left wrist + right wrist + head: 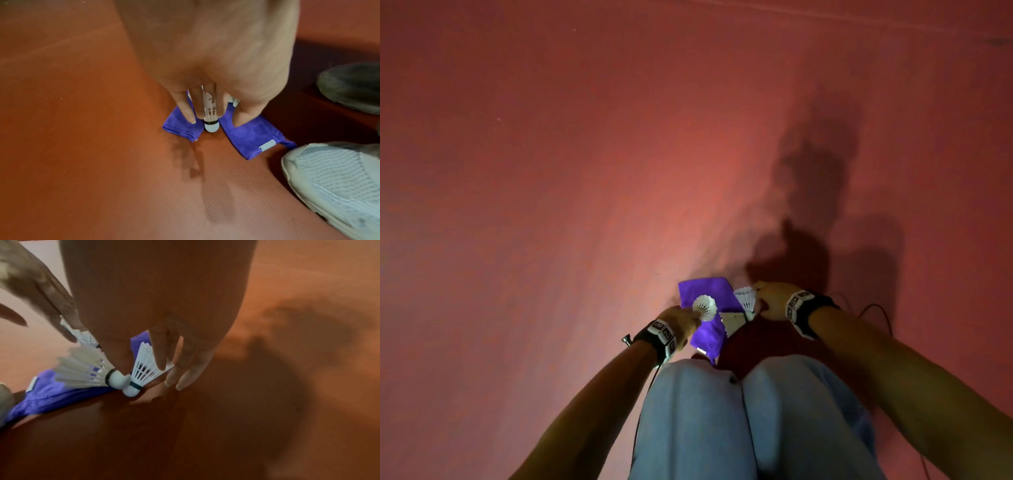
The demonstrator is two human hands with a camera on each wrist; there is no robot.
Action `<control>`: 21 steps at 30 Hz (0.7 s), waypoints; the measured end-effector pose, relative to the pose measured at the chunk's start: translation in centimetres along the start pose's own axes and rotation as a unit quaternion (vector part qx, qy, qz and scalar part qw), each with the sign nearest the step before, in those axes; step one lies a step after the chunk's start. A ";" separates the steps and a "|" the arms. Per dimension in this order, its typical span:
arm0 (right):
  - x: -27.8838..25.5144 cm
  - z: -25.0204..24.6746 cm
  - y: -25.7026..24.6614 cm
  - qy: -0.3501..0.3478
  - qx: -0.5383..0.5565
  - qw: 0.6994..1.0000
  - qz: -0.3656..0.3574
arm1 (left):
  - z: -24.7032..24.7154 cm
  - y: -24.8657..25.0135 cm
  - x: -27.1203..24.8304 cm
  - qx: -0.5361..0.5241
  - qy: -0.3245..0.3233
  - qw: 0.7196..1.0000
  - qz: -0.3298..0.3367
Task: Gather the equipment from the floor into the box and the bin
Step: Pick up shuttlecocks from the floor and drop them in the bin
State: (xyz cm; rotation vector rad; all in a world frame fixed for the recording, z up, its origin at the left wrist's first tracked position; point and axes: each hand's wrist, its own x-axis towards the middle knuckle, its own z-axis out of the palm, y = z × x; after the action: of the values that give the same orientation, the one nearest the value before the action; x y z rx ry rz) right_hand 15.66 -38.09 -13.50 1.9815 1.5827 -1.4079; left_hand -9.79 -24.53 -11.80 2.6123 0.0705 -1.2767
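I am crouched over a purple cloth (705, 291) on the red floor. My left hand (683, 320) grips a white feather shuttlecock (704, 307), its cork (211, 126) pointing down just above the cloth (251, 136). My right hand (768, 301) pinches the skirt of a white plastic shuttlecock (145, 368) between thumb and forefinger, its cork low by the floor. A second feather shuttlecock (86, 369) lies on the cloth (51, 394), its cork touching the plastic one's. No box or bin is in view.
My two knees in light jeans (722, 411) fill the bottom of the head view. My pale shoes (333, 178) stand right beside the cloth's edge. Thin black cables (876, 310) trail behind my right wrist. Red floor (585, 171) stretches ahead.
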 end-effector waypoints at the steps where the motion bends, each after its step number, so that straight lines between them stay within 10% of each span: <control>1: -0.5 -0.1 -0.4 0.002 0.020 1.000 0.008 | -0.2 0.2 -0.6 -0.004 -0.003 1.000 -0.009; 11: -15.9 -7.6 -4.7 0.128 0.179 0.968 0.125 | -11.6 3.9 -15.5 -0.048 0.028 0.992 -0.114; 21: -42.3 -22.5 -9.2 0.357 0.438 0.801 0.196 | -36.6 11.1 -31.3 -0.086 0.110 0.981 -0.135</control>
State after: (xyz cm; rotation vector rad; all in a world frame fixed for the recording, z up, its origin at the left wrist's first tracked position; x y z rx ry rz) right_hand 21.77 -45.30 34.36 3.4382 0.5203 -1.4060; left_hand 0.73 -25.08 36.45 2.6443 0.5661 -0.9975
